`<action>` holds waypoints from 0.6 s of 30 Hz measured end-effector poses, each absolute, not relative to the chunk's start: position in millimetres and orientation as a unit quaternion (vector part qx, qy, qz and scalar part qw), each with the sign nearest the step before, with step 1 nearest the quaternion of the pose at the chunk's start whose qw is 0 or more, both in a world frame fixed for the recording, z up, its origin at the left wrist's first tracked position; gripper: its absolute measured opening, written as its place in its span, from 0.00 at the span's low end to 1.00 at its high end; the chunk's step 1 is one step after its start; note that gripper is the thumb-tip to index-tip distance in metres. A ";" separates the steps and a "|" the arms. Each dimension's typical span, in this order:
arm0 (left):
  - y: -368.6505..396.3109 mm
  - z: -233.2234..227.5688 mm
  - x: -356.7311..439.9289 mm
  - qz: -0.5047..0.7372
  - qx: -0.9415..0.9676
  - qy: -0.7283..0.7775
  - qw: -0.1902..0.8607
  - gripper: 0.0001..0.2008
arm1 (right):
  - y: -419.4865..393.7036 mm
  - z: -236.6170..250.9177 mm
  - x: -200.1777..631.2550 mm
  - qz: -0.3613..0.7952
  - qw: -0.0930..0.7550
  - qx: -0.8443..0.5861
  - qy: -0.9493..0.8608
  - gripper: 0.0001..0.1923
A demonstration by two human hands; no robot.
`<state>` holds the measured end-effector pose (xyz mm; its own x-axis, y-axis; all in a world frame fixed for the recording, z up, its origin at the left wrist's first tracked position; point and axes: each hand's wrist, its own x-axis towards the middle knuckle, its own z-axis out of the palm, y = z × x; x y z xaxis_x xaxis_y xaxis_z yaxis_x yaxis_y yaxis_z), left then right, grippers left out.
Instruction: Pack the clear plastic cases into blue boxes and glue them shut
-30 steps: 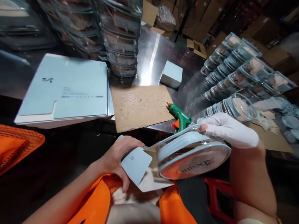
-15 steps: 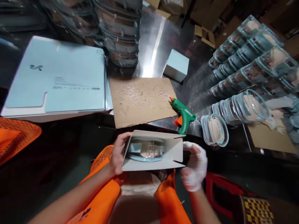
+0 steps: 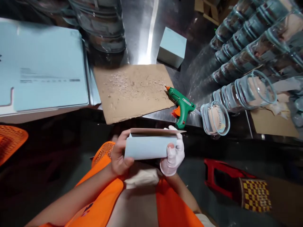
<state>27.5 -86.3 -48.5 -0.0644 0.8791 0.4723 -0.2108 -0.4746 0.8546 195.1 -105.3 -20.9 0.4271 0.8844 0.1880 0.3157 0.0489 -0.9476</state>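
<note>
A pale blue carton [image 3: 148, 148] is held in front of my body, its near flap folded down over the opening and its far flap [image 3: 156, 130] still raised. My left hand [image 3: 121, 154], bare, grips the carton's left end with the thumb at the lower corner. On the right end, my right hand [image 3: 174, 154] in a white glove with bare fingertips is closed round it, thumb on the front. The carton's contents are hidden. Beyond it, a green glue gun [image 3: 182, 104] lies at the table edge, its orange nozzle over a glue-specked cardboard sheet [image 3: 132, 104].
Flat pale blue cartons [image 3: 52, 60] are stacked at left. A closed box [image 3: 172, 47] stands behind the cardboard. Clear oval containers [image 3: 215, 118] sit at right, with long rows of more behind. A red stool [image 3: 220, 176] is on the floor to the right.
The near flap has been folded over, covering the clear container seen inside before. My right hand has moved left onto the carton's end. The view has shifted.
</note>
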 end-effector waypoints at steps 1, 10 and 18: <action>-82.3 -46.1 28.9 0.677 0.548 0.279 0.404 0.21 | -105.5 -20.4 191.7 0.241 0.590 -0.632 -0.442 0.21; -65.0 -43.3 -21.1 0.548 0.703 0.371 0.260 0.12 | -68.9 9.1 250.7 0.096 0.496 -0.724 -0.470 0.20; -55.0 -64.7 -14.0 0.579 0.607 0.488 0.241 0.14 | 15.7 27.3 303.1 0.253 0.255 -0.841 -0.405 0.19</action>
<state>-14.0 -55.0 -64.7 -0.1466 0.8717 0.4675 0.3132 -0.4074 0.8579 303.1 15.7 27.3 0.5449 0.8094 -0.2187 0.5520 -0.5427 -0.6331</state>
